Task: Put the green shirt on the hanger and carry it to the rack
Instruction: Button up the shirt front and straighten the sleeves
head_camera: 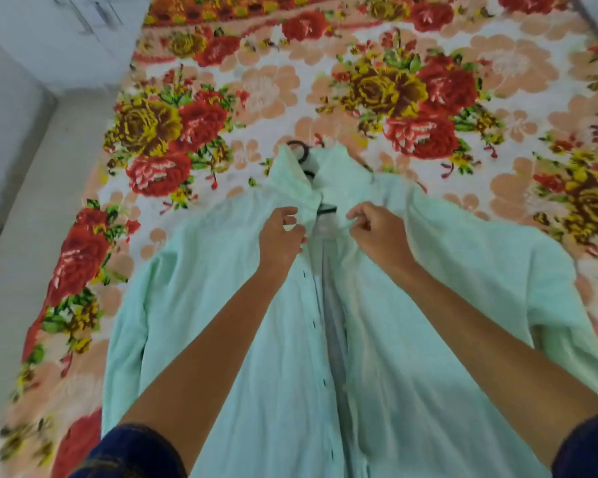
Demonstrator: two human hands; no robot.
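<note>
The light green shirt (pixel 221 305) lies spread front-up on the flowered bed, its collar pointing away from me and its front open down the middle. A dark hanger (pixel 302 153) is inside it; its hook pokes out past the collar and a bit of its bar shows at the neck opening. My left hand (pixel 282 238) pinches the left front edge just below the collar. My right hand (pixel 377 232) pinches the right front edge at the same height. The rack is not in view.
The bed cover (pixel 428 98) with red and yellow flowers fills most of the view. A pale floor strip (pixel 32 219) and a white wall run along the bed's left side. White cabinet doors (pixel 83 22) stand at the far left.
</note>
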